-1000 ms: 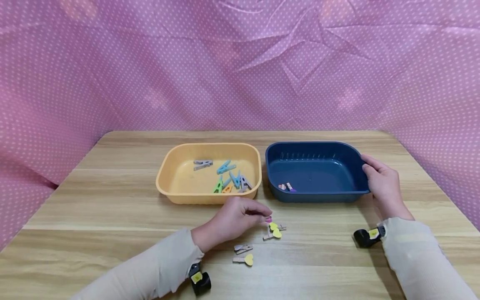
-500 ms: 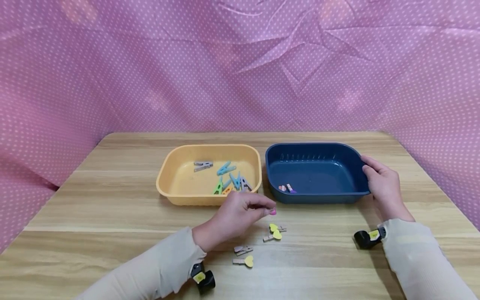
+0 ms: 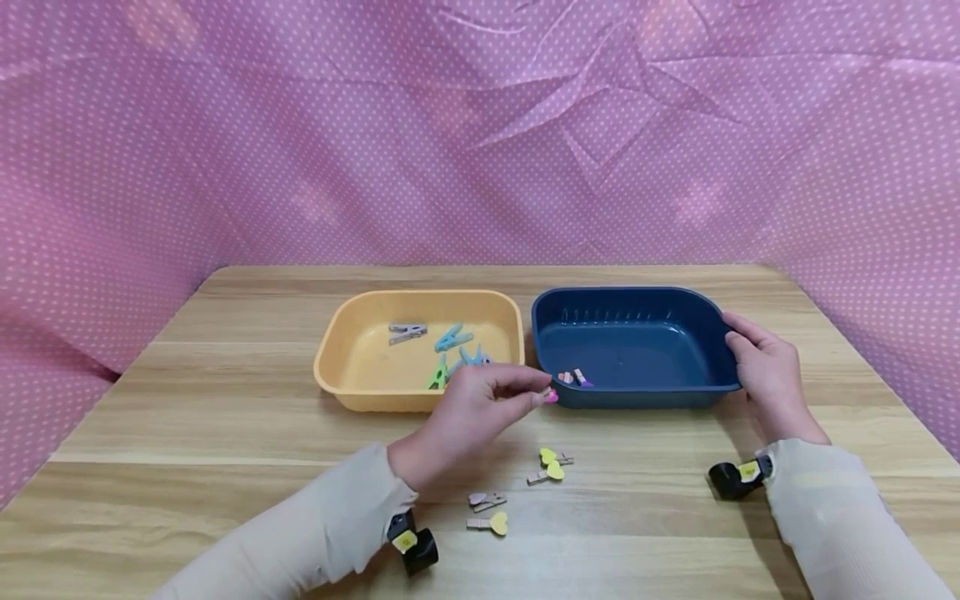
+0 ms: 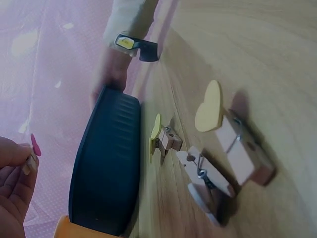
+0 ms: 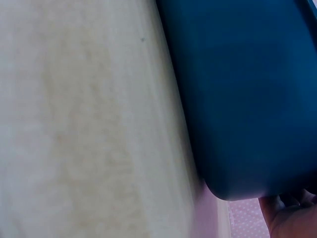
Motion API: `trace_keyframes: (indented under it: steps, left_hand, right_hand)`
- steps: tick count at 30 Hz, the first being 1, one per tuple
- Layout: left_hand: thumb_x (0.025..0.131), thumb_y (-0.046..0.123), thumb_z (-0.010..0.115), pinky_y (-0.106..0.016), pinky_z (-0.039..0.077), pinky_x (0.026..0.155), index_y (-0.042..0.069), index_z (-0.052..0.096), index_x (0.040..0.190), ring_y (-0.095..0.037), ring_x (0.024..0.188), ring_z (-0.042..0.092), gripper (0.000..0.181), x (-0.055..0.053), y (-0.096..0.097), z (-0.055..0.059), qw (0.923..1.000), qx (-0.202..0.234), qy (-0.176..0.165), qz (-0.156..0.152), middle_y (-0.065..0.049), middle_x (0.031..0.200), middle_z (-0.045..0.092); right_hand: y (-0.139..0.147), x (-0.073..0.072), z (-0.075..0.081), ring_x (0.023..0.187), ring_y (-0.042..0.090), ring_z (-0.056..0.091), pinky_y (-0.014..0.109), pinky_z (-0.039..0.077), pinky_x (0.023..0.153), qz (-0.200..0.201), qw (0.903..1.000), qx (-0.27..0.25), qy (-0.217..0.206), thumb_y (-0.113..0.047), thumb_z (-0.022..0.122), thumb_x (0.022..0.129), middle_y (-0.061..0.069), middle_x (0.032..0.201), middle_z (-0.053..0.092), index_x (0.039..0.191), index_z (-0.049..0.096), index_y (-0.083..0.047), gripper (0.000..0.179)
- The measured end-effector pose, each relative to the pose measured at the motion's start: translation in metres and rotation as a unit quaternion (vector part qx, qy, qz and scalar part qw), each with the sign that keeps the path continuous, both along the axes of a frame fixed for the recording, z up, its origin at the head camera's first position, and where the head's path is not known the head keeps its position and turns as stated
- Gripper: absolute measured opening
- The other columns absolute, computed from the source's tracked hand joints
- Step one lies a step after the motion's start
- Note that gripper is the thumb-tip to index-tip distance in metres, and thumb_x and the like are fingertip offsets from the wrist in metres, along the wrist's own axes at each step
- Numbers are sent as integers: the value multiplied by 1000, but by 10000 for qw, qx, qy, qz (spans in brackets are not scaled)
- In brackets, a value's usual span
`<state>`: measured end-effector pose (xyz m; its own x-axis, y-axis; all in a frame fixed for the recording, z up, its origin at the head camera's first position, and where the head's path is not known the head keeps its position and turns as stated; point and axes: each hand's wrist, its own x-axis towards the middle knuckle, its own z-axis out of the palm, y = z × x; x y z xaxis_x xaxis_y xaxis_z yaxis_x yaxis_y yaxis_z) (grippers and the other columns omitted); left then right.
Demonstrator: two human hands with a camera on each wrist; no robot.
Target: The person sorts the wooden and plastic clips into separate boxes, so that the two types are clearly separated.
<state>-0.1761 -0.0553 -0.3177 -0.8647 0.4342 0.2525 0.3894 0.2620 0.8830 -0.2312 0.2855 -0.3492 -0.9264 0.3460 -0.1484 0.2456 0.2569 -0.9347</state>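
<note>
My left hand [image 3: 472, 412] pinches a small wooden clothespin with a pink heart [image 3: 551, 397] between thumb and fingers, right at the near left corner of the dark blue plastic basin [image 3: 637, 399]. In the left wrist view the pink heart [image 4: 35, 145] sticks up past the fingertips. My right hand [image 3: 772, 379] grips the basin's right end at the rim; the right wrist view catches only part of that hand [image 5: 294, 220] beneath the blue wall. A clothespin with a purple end [image 3: 581, 378] and another small pin [image 3: 566, 378] lie inside the blue basin's near left corner.
Left of the blue basin stands a yellow basin [image 3: 390, 401] holding several plastic clothespins, partly hidden by the left hand. On the table in front lie two yellow-heart clothespins [image 3: 553, 472] close together, a third yellow-heart one [image 3: 497, 523] and a pale clothespin [image 3: 489, 502].
My left hand has lifted the pink-heart clothespin off the table beside the yellow-heart ones and carried it forward to the blue basin's near rim. The right hand keeps its place on the basin.
</note>
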Motion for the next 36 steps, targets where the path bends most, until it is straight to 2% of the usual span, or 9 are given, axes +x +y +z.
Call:
trace_keyframes:
  steps: [8,14,19,27,36]
  left_hand:
    - [87,15,65,-23,55,70,14,70,103,-6,82,62,18,-6,7,1,9994,194,8,273,5,98,70]
    - [86,17,66,-21,55,70,14,70,102,-4,84,61,17,-13,13,3,9986,158,271,434,6,96,70]
    - [87,13,64,-19,54,71,11,70,104,-5,86,62,18,-18,15,6,9986,118,230,455,4,98,70]
    - [86,12,64,-16,53,75,12,69,104,-6,87,61,18,-22,19,8,9982,-98,100,581,4,99,69]
    - [87,10,63,-16,52,77,11,68,105,-6,89,61,18,-30,23,9,9983,-146,221,512,3,100,69]
  right_hand:
    - [0,0,1,133,16,30,31,34,105,-65,10000,-9,-43,-29,38,98,5,151,26,142,37,-21,45]
    - [1,0,-1,132,16,32,28,37,102,-29,10000,-31,-61,-30,38,98,4,151,25,142,38,-22,45]
    - [2,-1,-1,131,15,33,24,38,100,-70,10000,-36,-17,-29,39,97,5,151,27,142,39,-20,45]
    - [0,0,1,133,18,31,34,34,105,-34,10000,25,-34,-29,37,98,6,151,26,143,36,-20,46]
    - [0,0,1,133,21,32,38,35,104,-50,10000,64,-48,-30,35,98,6,151,25,143,35,-20,46]
